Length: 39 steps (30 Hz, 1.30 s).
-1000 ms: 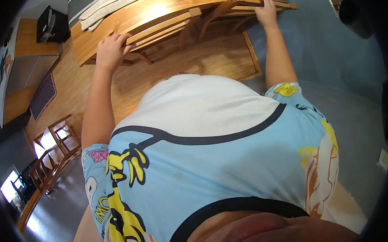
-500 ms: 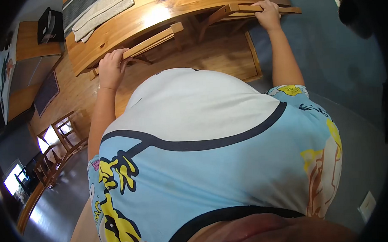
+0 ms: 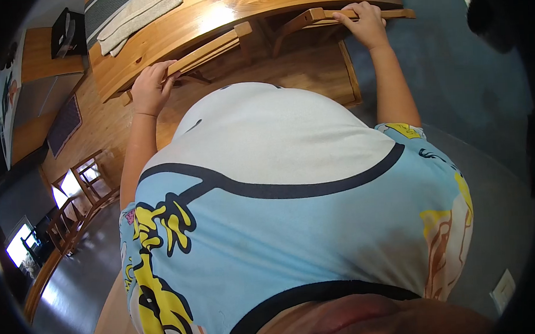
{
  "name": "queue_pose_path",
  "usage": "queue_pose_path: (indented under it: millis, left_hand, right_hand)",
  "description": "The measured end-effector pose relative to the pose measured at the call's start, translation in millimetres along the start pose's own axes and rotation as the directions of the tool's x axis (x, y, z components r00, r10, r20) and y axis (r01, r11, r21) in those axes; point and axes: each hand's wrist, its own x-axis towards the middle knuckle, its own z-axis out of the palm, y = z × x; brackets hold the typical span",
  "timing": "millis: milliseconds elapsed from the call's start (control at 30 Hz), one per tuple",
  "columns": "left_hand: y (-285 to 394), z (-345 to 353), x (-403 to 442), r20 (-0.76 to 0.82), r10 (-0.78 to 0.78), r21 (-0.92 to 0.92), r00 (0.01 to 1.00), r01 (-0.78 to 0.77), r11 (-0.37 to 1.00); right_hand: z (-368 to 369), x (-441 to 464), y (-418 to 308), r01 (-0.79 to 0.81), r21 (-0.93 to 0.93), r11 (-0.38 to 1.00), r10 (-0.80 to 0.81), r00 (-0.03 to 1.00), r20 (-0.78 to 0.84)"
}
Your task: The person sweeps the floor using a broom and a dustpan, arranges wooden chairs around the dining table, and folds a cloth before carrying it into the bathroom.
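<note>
Two wooden chairs stand side by side at the long wooden table, their backs toward me. My left hand (image 3: 151, 89) is closed around the left end of the top rail of the left chair (image 3: 211, 50). My right hand (image 3: 367, 26) lies over the top rail of the right chair (image 3: 316, 15), its fingers curled over the wood and its thumb spread out to the left. The chairs' seats and most of their legs are hidden under the tabletop (image 3: 260, 1).
Folded beige cloth (image 3: 136, 23) lies on a dark striped runner (image 3: 103, 19) at the table's left. A black box (image 3: 67, 33) sits on a wooden cabinet further left. More chairs (image 3: 92, 177) stand at far left. A blue-grey wall (image 3: 455, 81) rises close on my right.
My right thumb has spread away from the fingers along the rail. My left hand has shifted slightly left and loosened a little. The chairs have hardly moved.
</note>
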Motion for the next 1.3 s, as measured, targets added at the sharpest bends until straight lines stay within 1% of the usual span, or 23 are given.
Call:
queue_pose_path:
  millis: [200, 233, 267, 333, 367, 400, 467, 500, 533, 567, 600, 733, 800, 833, 900, 933, 1000, 1067, 1100, 1167, 1233, 1267, 1300]
  left_hand:
    - [9, -10, 0, 0.039, -0.03, -0.012, 0.999, 0.031, 0.999]
    - [10, -12, -1, 0.034, -0.043, -0.021, 0.999, 0.043, 0.999]
    - [1, -3, -4, -0.082, -0.001, 0.017, 0.997, 0.003, 1.0]
    - [-3, 0, -7, -0.092, -0.028, 0.025, 0.995, 0.03, 0.999]
    - [-5, 4, -8, -0.127, -0.002, 0.014, 0.992, 0.003, 1.0]
    - [0, -6, -7, -0.011, -0.047, -0.01, 0.999, 0.047, 0.999]
    - [-2, -2, -9, -0.101, -0.01, -0.07, 0.995, 0.003, 0.998]
    - [2, -7, -10, -0.056, -0.024, -0.135, 0.998, 0.016, 0.991]
    - [5, -13, -13, -0.073, -0.008, -0.161, 0.997, -0.004, 0.987]
    - [7, -15, -16, -0.11, 0.001, -0.233, 0.994, -0.027, 0.972]
    - [8, -15, -19, -0.208, 0.053, -0.283, 0.977, -0.112, 0.953]
    - [-9, -56, -48, -0.262, 0.167, -0.353, 0.95, -0.255, 0.9]
    - [-35, -69, -73, -0.296, 0.112, -0.365, 0.948, -0.221, 0.905]
    - [-52, -75, -89, -0.318, 0.069, -0.373, 0.946, -0.192, 0.908]
    - [-88, -84, -123, -0.33, 0.006, -0.346, 0.944, -0.127, 0.93]
    - [-108, -91, -141, -0.321, -0.046, -0.338, 0.946, -0.069, 0.939]
    - [-148, -109, -177, -0.318, -0.11, -0.341, 0.942, -0.006, 0.94]
    - [-186, -120, -212, -0.302, -0.358, -0.481, 0.883, 0.183, 0.858]
    - [-211, -126, -227, -0.311, -0.351, -0.48, 0.883, 0.174, 0.86]
    - [-245, -133, -258, -0.26, -0.481, -0.582, 0.837, 0.261, 0.77]
    - [-280, -152, -281, -0.225, -0.508, -0.594, 0.832, 0.296, 0.748]
    - [-296, -162, -293, -0.174, -0.542, -0.624, 0.822, 0.334, 0.706]
    - [-308, -168, -305, -0.111, -0.575, -0.656, 0.811, 0.375, 0.655]
  right_hand:
    - [-1, -2, -5, 0.009, 0.092, 0.996, -0.002, 0.997, -0.083]
    - [0, 0, -3, 0.053, 0.076, 0.996, -0.045, 0.993, -0.11]
    - [1, 2, -3, 0.106, 0.069, 0.992, -0.096, 0.986, -0.139]
    - [-8, 7, -12, 0.221, 0.117, 0.968, -0.201, 0.966, -0.162]
    - [0, 11, -7, 0.189, 0.156, 0.97, -0.171, 0.978, -0.12]
    - [5, 13, 1, 0.163, 0.174, 0.971, -0.143, 0.982, -0.122]
    - [11, 17, 13, 0.079, 0.234, 0.969, -0.047, 0.989, -0.143]
    - [8, 22, 10, 0.02, 0.26, 0.965, 0.022, 0.987, -0.158]
    - [2, 26, 1, -0.046, 0.193, 0.98, 0.091, 0.969, -0.231]
    - [-1, 32, -2, -0.005, 0.198, 0.98, 0.085, 0.914, -0.396]
    - [-9, 38, -10, 0.028, 0.045, 0.999, -0.001, 0.857, -0.515]
    - [-42, 71, -82, 0.148, -0.041, 0.988, -0.143, 0.79, -0.597]
    - [-41, 94, -127, 0.274, 0.387, 0.881, -0.079, 0.889, -0.451]
    - [-41, 101, -157, 0.294, 0.378, 0.878, -0.102, 0.886, -0.453]
    - [-34, 109, -223, 0.487, 0.186, 0.853, -0.369, 0.816, -0.444]
    - [-31, 111, -258, 0.507, 0.18, 0.843, -0.389, 0.806, -0.447]
    - [-30, 113, -328, 0.61, -0.067, 0.789, -0.594, 0.731, -0.336]
    - [-18, 119, -382, 0.676, -0.068, 0.734, -0.666, 0.697, -0.265]
    - [-10, 124, -412, 0.729, -0.054, 0.683, -0.722, 0.662, -0.201]
    - [9, 125, -466, 0.719, -0.041, 0.694, -0.716, 0.683, -0.141]
    - [23, 121, -524, 0.637, -0.075, 0.767, -0.64, 0.769, -0.018]
    - [26, 122, -553, 0.653, -0.039, 0.757, -0.647, 0.756, 0.098]
    - [35, 119, -579, 0.663, -0.037, 0.748, -0.66, 0.748, 0.073]
